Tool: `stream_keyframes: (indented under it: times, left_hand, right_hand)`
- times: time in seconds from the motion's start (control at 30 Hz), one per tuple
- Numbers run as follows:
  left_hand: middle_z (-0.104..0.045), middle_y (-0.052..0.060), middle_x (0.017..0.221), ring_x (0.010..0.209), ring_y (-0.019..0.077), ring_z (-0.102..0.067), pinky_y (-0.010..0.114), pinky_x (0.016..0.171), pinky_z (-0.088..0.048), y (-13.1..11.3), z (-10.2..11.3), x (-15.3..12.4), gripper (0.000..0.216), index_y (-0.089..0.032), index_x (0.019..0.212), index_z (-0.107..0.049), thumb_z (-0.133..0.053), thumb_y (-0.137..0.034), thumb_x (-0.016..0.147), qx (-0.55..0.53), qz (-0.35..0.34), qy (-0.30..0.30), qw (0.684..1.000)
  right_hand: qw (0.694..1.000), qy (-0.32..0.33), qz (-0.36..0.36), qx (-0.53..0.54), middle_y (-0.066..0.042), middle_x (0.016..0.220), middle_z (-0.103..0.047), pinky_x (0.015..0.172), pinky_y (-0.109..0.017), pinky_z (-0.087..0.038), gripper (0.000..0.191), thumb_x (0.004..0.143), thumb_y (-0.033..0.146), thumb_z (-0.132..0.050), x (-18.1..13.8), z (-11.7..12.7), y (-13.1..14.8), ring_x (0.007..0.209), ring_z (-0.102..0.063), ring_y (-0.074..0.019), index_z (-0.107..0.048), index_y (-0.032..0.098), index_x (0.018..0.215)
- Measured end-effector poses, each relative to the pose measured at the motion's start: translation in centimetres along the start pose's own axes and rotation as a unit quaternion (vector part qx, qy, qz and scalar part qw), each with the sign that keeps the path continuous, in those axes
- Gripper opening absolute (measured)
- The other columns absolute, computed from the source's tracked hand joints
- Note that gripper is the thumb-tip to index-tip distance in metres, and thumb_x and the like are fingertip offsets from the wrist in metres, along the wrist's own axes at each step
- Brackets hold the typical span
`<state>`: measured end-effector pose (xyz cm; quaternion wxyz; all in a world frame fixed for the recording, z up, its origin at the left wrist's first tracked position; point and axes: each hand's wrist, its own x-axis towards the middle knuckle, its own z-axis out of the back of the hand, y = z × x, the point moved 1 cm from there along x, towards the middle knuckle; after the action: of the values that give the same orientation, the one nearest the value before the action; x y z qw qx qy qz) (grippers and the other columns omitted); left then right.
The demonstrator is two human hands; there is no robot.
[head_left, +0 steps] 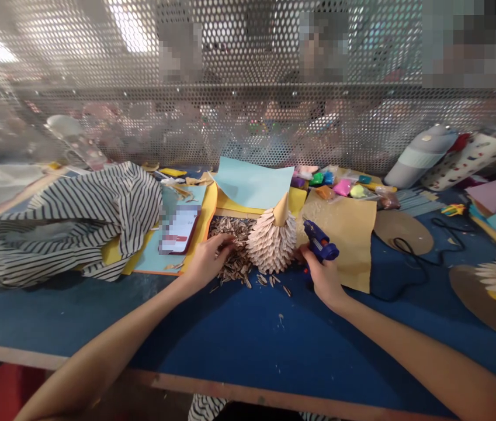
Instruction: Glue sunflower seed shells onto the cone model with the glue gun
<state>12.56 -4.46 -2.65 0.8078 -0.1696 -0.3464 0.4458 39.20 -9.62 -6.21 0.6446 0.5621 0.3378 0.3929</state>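
Note:
A paper cone (281, 211) stands upright, its lower part covered in overlapping rows of pale seed shells. Left of it lies a heap of striped sunflower seed shells (241, 266), with several loose ones in front. My left hand (208, 257) is at the heap's left side, fingers curled down and thumb close to them; what is between the fingertips is too small to make out. To the right of the cone, my right hand (324, 278) is wrapped around the handle of a blue glue gun (318, 238), its nozzle pointing up and away from me.
A phone (180, 229) rests on coloured paper at left, beside striped cloth (94, 216). Light blue paper (254, 182) and colourful clay packets (342, 186) lie behind. At right are a black cable (418, 266), a cardboard disc (403, 232) and a bottle (420, 155). Perforated metal panels (239, 123) close off the back.

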Motion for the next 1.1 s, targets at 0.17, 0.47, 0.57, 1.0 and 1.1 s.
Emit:
stream_keyframes:
  times: [0.17,0.47,0.57,1.0,1.1]
  left_hand:
    - [-0.076,0.006,0.093,0.084,0.0182,-0.073,0.028,0.075,-0.059,-0.1,0.2,0.0,0.022,-0.017,0.102,-0.066,-0.047,-0.024,0.093,-0.030,0.047,-0.002,0.998]
    - [-0.076,0.006,0.089,0.081,0.0172,-0.073,0.026,0.072,-0.059,0.1,0.5,-0.1,0.023,-0.017,0.098,-0.066,-0.045,-0.022,0.092,-0.038,0.043,-0.024,0.998]
    - [-0.076,0.006,0.088,0.081,0.0164,-0.072,0.025,0.070,-0.058,0.1,0.5,-0.1,0.022,-0.016,0.098,-0.066,-0.045,-0.020,0.091,-0.033,0.032,-0.027,0.999]
    - [-0.071,0.006,0.093,0.085,0.0151,-0.069,0.026,0.075,-0.058,-0.3,0.5,0.0,0.019,-0.017,0.096,-0.065,-0.048,-0.012,0.090,0.039,-0.060,-0.029,0.997]
    - [-0.070,0.007,0.097,0.088,0.0162,-0.069,0.029,0.078,-0.058,-0.1,0.6,0.0,0.020,-0.017,0.099,-0.065,-0.046,-0.012,0.091,0.078,-0.081,-0.027,0.993]
  right_hand:
    - [1.000,-0.003,-0.008,0.017,-0.001,0.074,-0.063,0.070,-0.031,-0.046,0.031,0.069,0.050,-0.067,-0.1,0.0,0.2,0.072,-0.057,-0.0174,-0.065,0.021,0.080]
    - [1.000,0.000,-0.015,0.018,-0.003,0.076,-0.066,0.067,-0.032,-0.049,0.034,0.069,0.053,-0.068,-0.1,0.0,0.2,0.072,-0.061,-0.0196,-0.065,0.020,0.080]
    - [1.000,0.002,-0.012,0.020,-0.003,0.076,-0.067,0.069,-0.033,-0.050,0.035,0.070,0.054,-0.068,0.0,0.0,-0.3,0.073,-0.062,-0.0204,-0.066,0.020,0.080]
    - [1.000,0.006,-0.006,0.001,-0.003,0.074,-0.066,0.071,-0.034,-0.048,0.035,0.070,0.053,-0.065,-0.3,0.0,0.8,0.074,-0.060,-0.0209,-0.065,0.020,0.079]
    - [1.000,0.007,-0.007,-0.004,-0.003,0.075,-0.065,0.072,-0.035,-0.049,0.033,0.070,0.052,-0.065,-0.4,0.0,1.3,0.074,-0.060,-0.0210,-0.064,0.020,0.079]
